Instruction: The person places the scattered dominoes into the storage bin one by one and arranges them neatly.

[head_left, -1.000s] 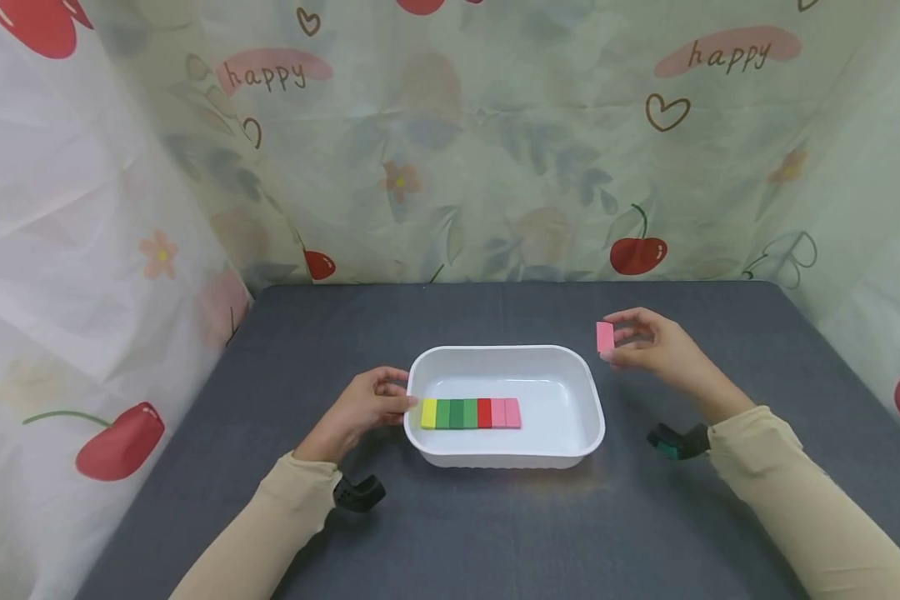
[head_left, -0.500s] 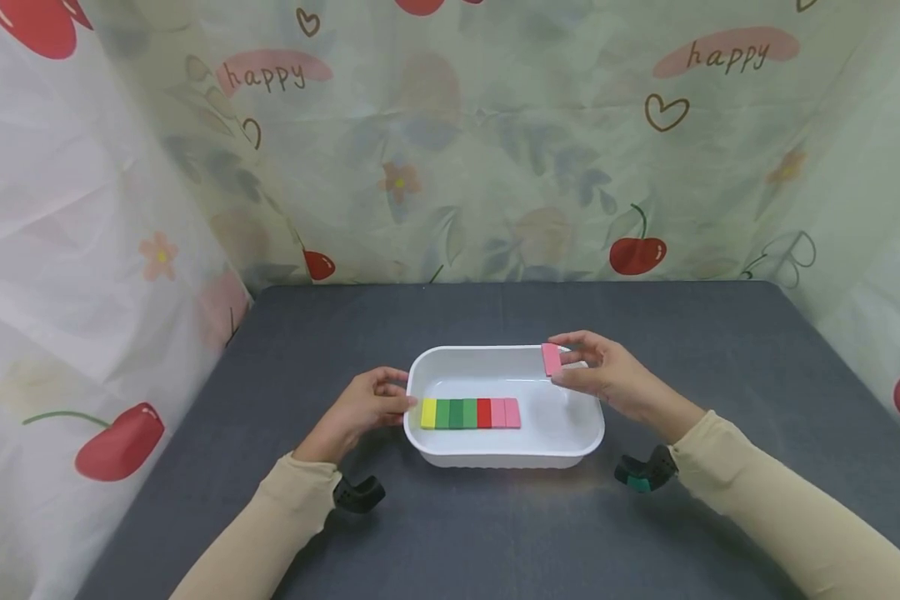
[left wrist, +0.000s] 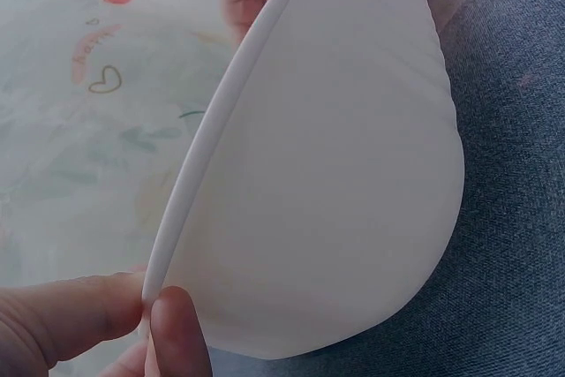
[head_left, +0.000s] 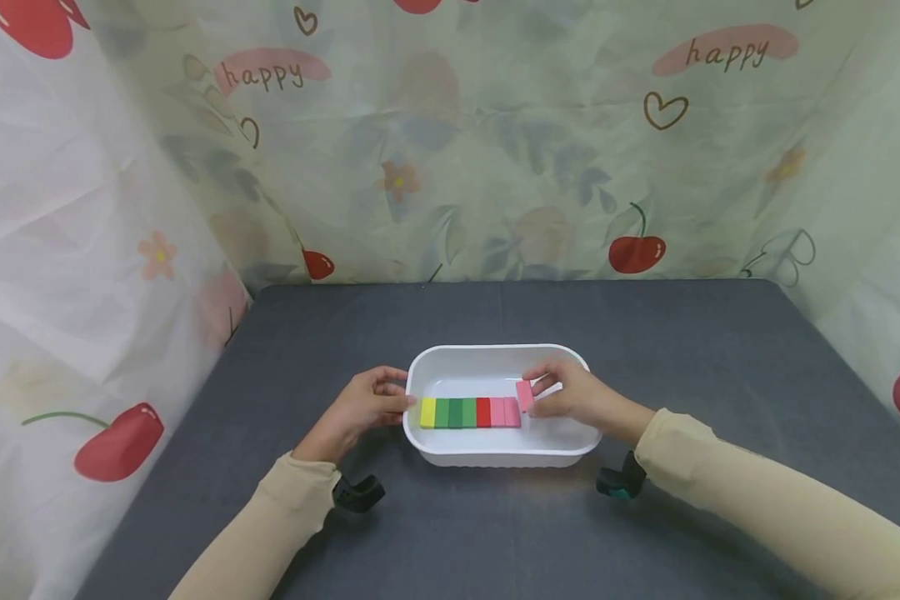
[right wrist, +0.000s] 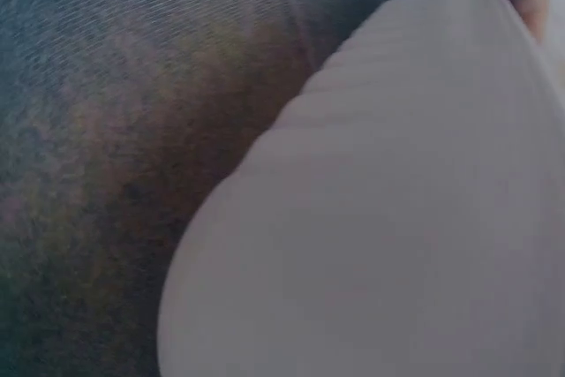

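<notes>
A white plastic tub [head_left: 487, 460] stands on the dark table. Inside it, a row of coloured blocks runs from left to right: a yellow block [head_left: 427, 413], several green blocks [head_left: 456, 413], a red block [head_left: 483, 412] and two pink blocks [head_left: 505, 412]. My left hand [head_left: 360, 408] pinches the tub's left rim between thumb and fingers, as the left wrist view shows close up. My right hand [head_left: 573, 395] reaches into the tub and pinches another pink block [head_left: 525, 396], slightly tilted, at the right end of the row. Whether that block touches the row, I cannot tell.
The dark cloth-covered table [head_left: 480, 533] extends round the tub. A printed curtain [head_left: 450, 167] hangs behind it and at both sides. A black wrist camera [head_left: 358, 493] hangs below the left sleeve, another black wrist camera [head_left: 621, 478] below the right one.
My right hand has carried the pink block leftward from outside the tub, over its rim and down to the end of the row. The left hand keeps its hold on the rim.
</notes>
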### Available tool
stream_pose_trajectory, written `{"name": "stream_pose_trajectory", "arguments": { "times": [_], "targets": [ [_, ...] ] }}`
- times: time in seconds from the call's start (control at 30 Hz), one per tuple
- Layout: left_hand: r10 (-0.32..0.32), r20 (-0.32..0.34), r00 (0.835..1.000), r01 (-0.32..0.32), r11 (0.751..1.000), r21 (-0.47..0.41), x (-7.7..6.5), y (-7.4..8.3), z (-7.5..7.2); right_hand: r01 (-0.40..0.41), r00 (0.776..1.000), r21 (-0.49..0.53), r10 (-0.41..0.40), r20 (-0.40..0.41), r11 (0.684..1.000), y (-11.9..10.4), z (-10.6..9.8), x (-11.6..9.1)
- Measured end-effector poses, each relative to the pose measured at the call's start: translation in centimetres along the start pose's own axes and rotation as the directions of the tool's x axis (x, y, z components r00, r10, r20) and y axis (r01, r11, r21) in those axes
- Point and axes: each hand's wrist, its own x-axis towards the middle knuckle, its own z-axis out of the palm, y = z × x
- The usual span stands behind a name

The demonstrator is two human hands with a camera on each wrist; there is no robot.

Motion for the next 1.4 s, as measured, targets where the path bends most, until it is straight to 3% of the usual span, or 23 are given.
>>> {"name": "stream_pose_trajectory", "arguments": {
  "times": [0.57, 1.03, 1.4],
  "targets": [
    [0.005, 0.004, 1.000, -0.006, 1.000, 0.004, 0.0, 0.0, 0.0, -0.114, 0.993, -0.176, 0.109, -0.036, 0.978, 0.0, 2.1, 1.2],
    [0.011, -0.001, 1.000, -0.011, 1.000, 0.002, -0.2, 0.3, 0.1, -0.132, 0.991, -0.327, 0.122, -0.049, 0.936, -0.5, 2.3, 1.2],
    [0.001, -0.014, 1.000, -0.001, 1.000, 0.015, -0.1, 0.1, 0.2, -0.127, 0.992, -0.379, 0.115, -0.056, 0.917, -0.1, 2.5, 1.5]
  ]
}}
